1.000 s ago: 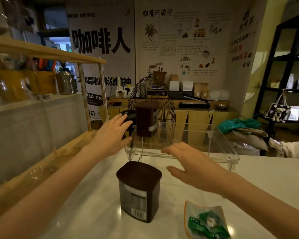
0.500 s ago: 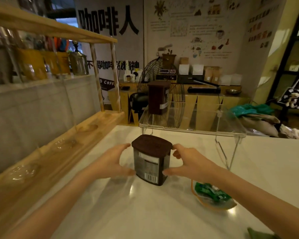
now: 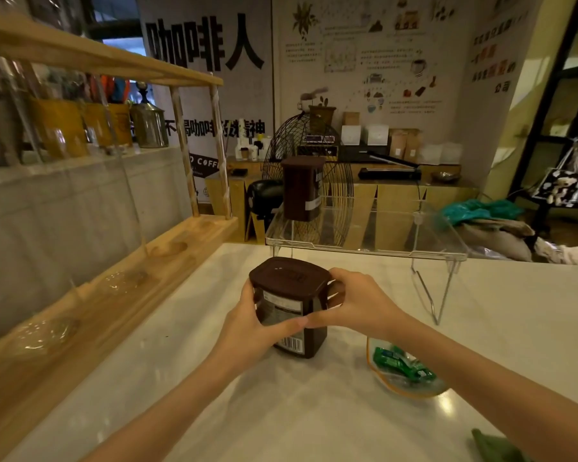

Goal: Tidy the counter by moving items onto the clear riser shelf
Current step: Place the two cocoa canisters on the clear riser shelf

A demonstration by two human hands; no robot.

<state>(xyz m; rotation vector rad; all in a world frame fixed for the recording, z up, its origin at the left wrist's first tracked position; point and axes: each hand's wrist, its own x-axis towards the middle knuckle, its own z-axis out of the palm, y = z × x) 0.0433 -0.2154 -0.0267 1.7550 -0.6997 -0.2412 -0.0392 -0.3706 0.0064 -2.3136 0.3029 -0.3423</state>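
Observation:
A brown lidded canister [image 3: 289,281] stands on the white counter [image 3: 501,328] in front of me. My left hand [image 3: 251,331] wraps its left side and front. My right hand [image 3: 354,303] grips its right side, and the thumbs almost meet across the label. Behind it the clear riser shelf [image 3: 391,228] stands on wire legs. A second brown canister [image 3: 301,191] sits upright on the shelf's left end. A glass dish of green sweets [image 3: 402,366] lies on the counter under my right forearm.
A wooden rack [image 3: 121,295] with upright posts runs along the counter's left edge. A green object [image 3: 494,446] pokes in at the bottom right. Beyond the counter are a wire fan [image 3: 307,181], a low wooden bench and a black shelving unit.
My left hand came off the canister on the shelf, and both hands dropped to the canister on the counter and closed around it. My view tilted down.

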